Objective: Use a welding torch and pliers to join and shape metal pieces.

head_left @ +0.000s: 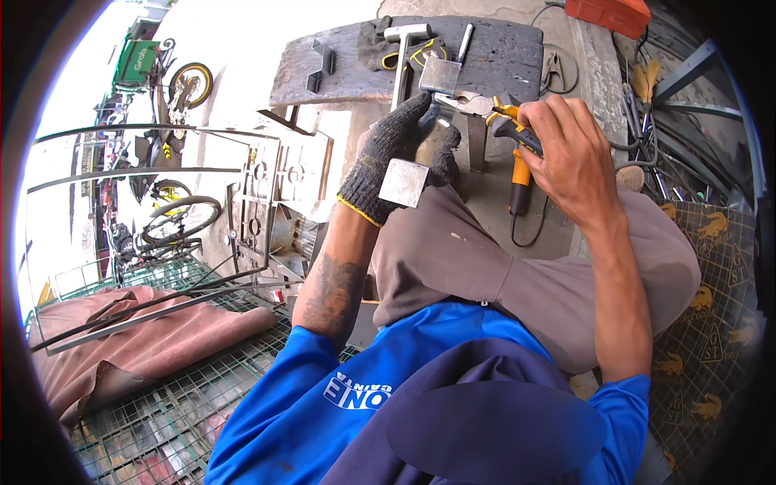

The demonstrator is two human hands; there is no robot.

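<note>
My left hand (396,145), in a dark grey knit glove with a yellow cuff edge, is closed round a metal piece. One square metal plate (440,75) shows above the fingers and another square plate (403,183) lies against the glove's lower side. Whether the two plates are joined is hidden by the glove. My bare right hand (570,149) grips pliers (505,120) with yellow and black handles. Their jaws reach the lower edge of the upper plate, beside the gloved fingers; whether they clamp it I cannot tell.
Beyond my hands, a dark wooden bench (509,61) bears a hammer (408,34), a glove, a metal rod and an angle bracket (321,65). A yellow corded power tool (520,186) is below the pliers. Left are metal frames, bicycles and brown cloth (162,331) over green mesh.
</note>
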